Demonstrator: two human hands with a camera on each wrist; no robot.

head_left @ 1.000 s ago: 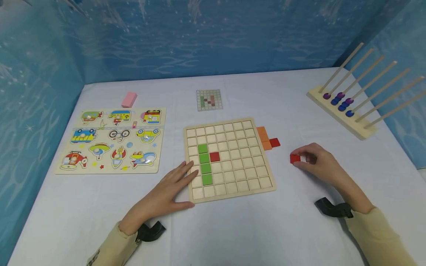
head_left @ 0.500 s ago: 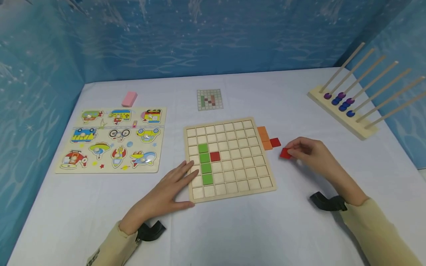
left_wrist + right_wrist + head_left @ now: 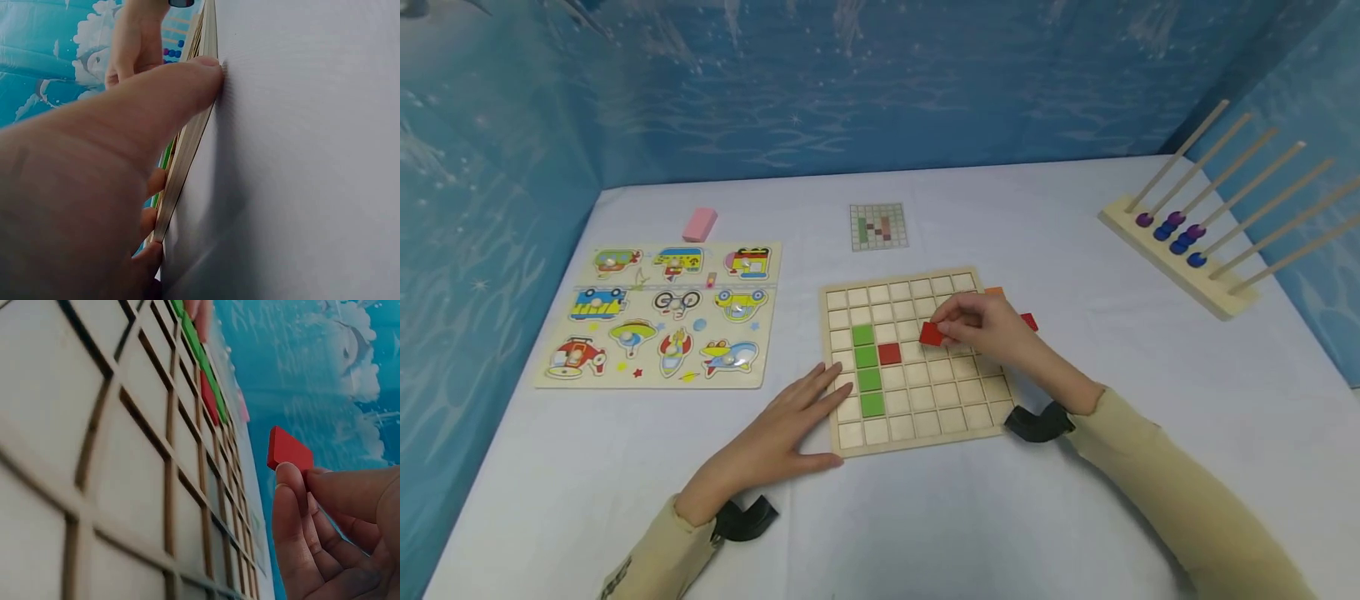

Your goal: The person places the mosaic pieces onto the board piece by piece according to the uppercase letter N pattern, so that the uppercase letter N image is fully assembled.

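Note:
A wooden grid board point(image 3: 910, 422) lies mid-table with a column of green tiles point(image 3: 869, 379) and one red tile point(image 3: 889, 354) set in its squares. My right hand point(image 3: 988, 327) pinches another red tile point(image 3: 932, 333) between thumb and fingers, over the board's right half. In the right wrist view that pinched tile point(image 3: 290, 450) shows tilted, raised off the grid. My left hand point(image 3: 782, 427) rests with spread, straight fingers on the board's lower left edge; the left wrist view shows its thumb point(image 3: 187, 81) against the board's side.
A small printed grid card point(image 3: 878, 227) lies behind the board. To the left are a vehicle peg puzzle point(image 3: 655, 375) and a pink block point(image 3: 700, 224). A bead stand with tall rods point(image 3: 1180, 258) is at the back right. Orange point(image 3: 995, 292) and red point(image 3: 1030, 322) tiles lie partly hidden behind the right hand.
My right hand has carried the pinched red tile leftward from the tablecloth to above the board. The left hand stays on the board's edge. The whole head view has shifted slightly.

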